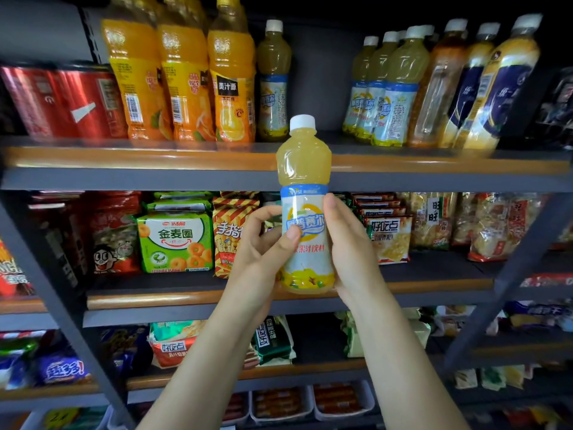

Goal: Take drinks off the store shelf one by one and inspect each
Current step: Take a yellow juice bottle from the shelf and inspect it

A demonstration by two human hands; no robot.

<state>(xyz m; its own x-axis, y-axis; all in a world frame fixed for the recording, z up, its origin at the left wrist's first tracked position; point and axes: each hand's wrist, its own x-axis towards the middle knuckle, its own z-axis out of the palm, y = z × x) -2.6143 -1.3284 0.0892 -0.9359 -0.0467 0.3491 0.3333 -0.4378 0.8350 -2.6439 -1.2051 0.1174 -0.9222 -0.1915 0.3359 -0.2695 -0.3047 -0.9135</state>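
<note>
A pale yellow juice bottle (305, 193) with a white cap and a blue-and-white label is held upright in front of the shelves, label facing me. My left hand (263, 246) grips its left side, thumb across the label. My right hand (347, 243) holds its right side, fingers wrapped behind. On the top shelf (155, 156) stand orange juice bottles (229, 82), one matching pale bottle (273, 79), then a gap, then several more pale bottles (387, 88) and tea bottles (496, 82).
Red cans (62, 100) fill the top shelf's left end. Snack packs, among them a green one (175, 243), crowd the middle shelf behind my hands. More packets and white trays (310, 401) sit lower down. Slanted grey posts (511, 274) frame the unit.
</note>
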